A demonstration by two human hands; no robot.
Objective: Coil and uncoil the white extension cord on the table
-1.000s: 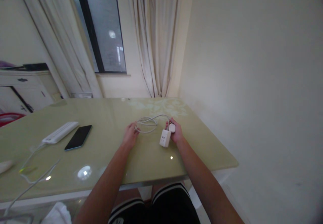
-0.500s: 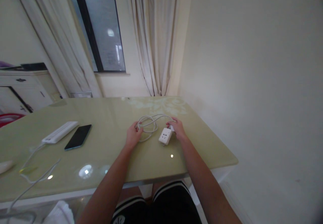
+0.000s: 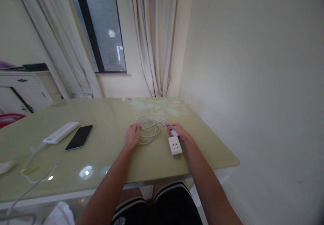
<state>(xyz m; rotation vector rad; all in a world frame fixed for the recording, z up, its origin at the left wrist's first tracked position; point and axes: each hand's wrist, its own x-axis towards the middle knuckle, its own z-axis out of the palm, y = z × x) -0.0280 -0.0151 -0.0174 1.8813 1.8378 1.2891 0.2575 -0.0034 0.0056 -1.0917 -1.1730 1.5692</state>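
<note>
While the head view is looking down on the table (image 3: 111, 171), my left hand (image 3: 132, 135) is pinching the cord (image 3: 155, 125) at the left edge of its loops, and my right hand (image 3: 179, 129) is gripping the plug (image 3: 174, 132), with some cord running into its fingers. The cord is forming loose, overlapping rings between my two hands. Compared with half a second ago, the block (image 3: 175, 146) is sitting lower and farther right and leaning a different way, and my right hand is lying slightly lower too. I am judging that this is leaving the cord only loosely gathered, with the block outside my fingers; whether it is touching the table, I am not able to tell. Well to the left, the phone (image 3: 79, 137) and the white strip (image 3: 61, 132) are staying put
</note>
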